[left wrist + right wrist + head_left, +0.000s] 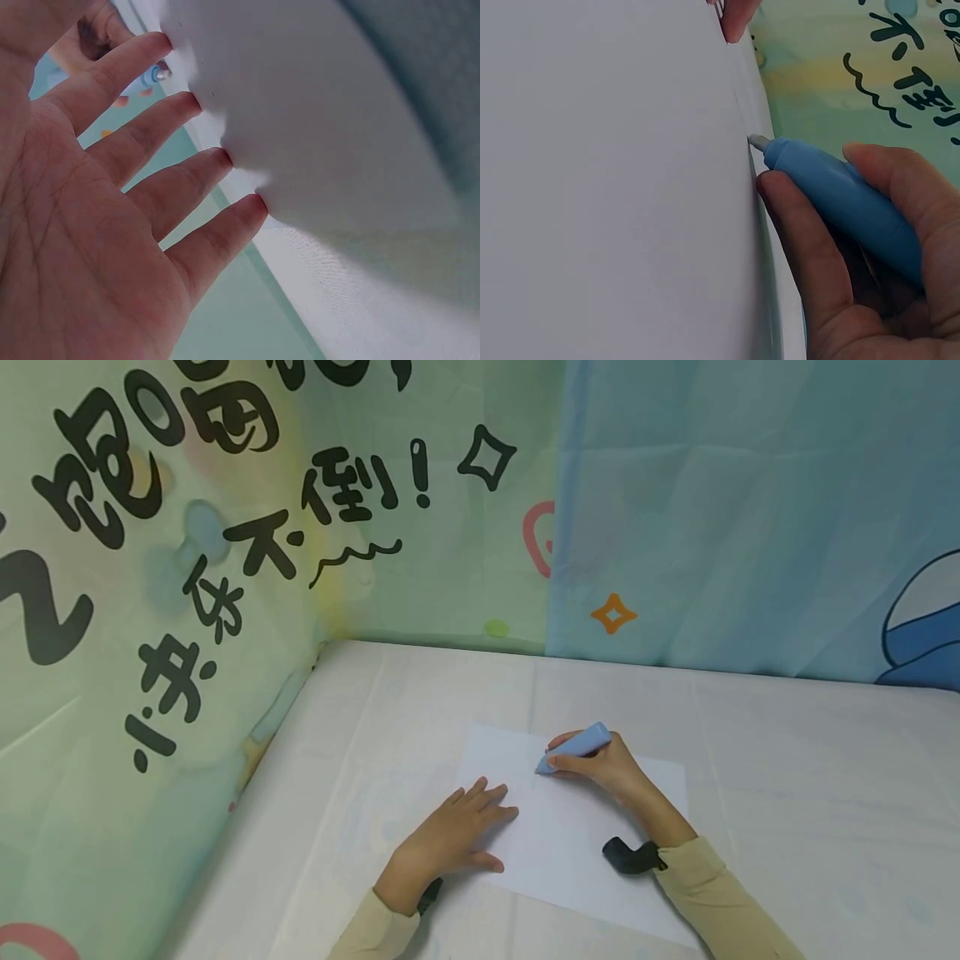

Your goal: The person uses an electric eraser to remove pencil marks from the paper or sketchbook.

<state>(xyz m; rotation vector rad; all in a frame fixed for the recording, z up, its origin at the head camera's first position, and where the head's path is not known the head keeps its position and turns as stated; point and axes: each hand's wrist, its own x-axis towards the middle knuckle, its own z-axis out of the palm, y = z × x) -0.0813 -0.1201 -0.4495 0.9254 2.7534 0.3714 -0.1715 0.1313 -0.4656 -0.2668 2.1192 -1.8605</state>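
Note:
A sheet of white paper (562,852) lies on the white-covered table. My right hand (617,770) grips a thick light-blue pen (588,741) between thumb and fingers, over the upper part of the sheet. In the right wrist view the grey tip of the pen (840,196) meets the paper (622,180). Fingers spread and nearly straight, my left hand (453,835) rests at the sheet's left side. Its fingertips touch the paper (315,112) in the left wrist view, where a couple of tiny dark marks show.
The white tablecloth (810,793) extends around the sheet. Behind it hangs a blue and green printed backdrop (720,527), continuing along the left side with large dark lettering. A black strap piece (628,857) sits at the right wrist, above the paper.

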